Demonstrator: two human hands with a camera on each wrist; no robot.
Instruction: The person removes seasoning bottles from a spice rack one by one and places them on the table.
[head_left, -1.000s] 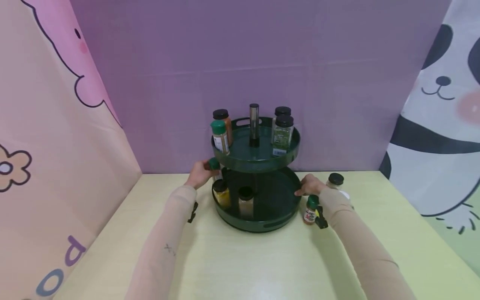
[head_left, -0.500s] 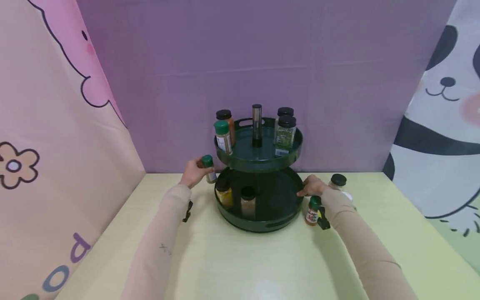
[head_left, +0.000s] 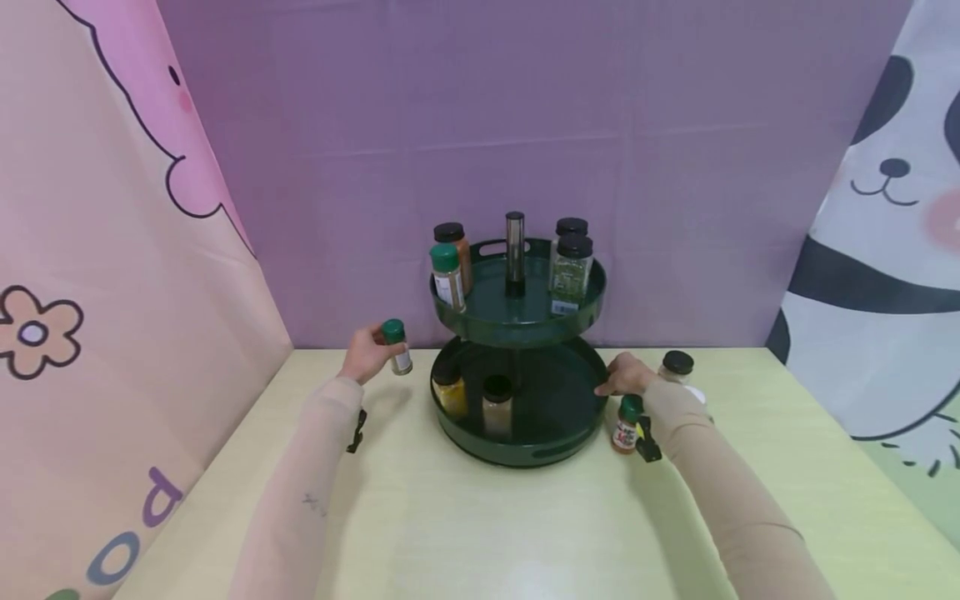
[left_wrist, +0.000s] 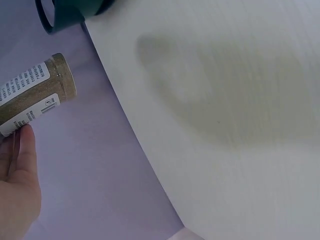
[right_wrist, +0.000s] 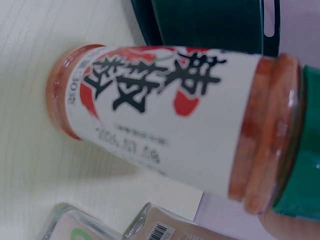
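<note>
My left hand [head_left: 366,353] grips a green-capped spice jar [head_left: 402,361] just above the table, left of the two-tier turntable [head_left: 517,455]. Brown powder and white labels show on this jar [left_wrist: 37,95] in the left wrist view, its cap out of frame. At the right rim of the lower tray, my right hand [head_left: 628,375] holds the edge with its fingertips. Right below that hand stands a green-capped chili powder jar [head_left: 624,435], which fills much of the right wrist view. On the lower tray are a yellow spice jar [head_left: 452,397] and a brown one [head_left: 497,415].
The upper tray [head_left: 517,335] carries a green-capped jar [head_left: 450,287], an orange jar [head_left: 465,265], a green herb jar [head_left: 570,279] and another black-capped jar [head_left: 572,225] behind it. A black-capped jar [head_left: 677,365] stands beyond my right wrist. A purple backdrop [head_left: 360,208] closes the table's far edge.
My left hand has drawn the green-capped jar leftward, out from the lower tray's left side to over the table. My right hand stays at the right rim.
</note>
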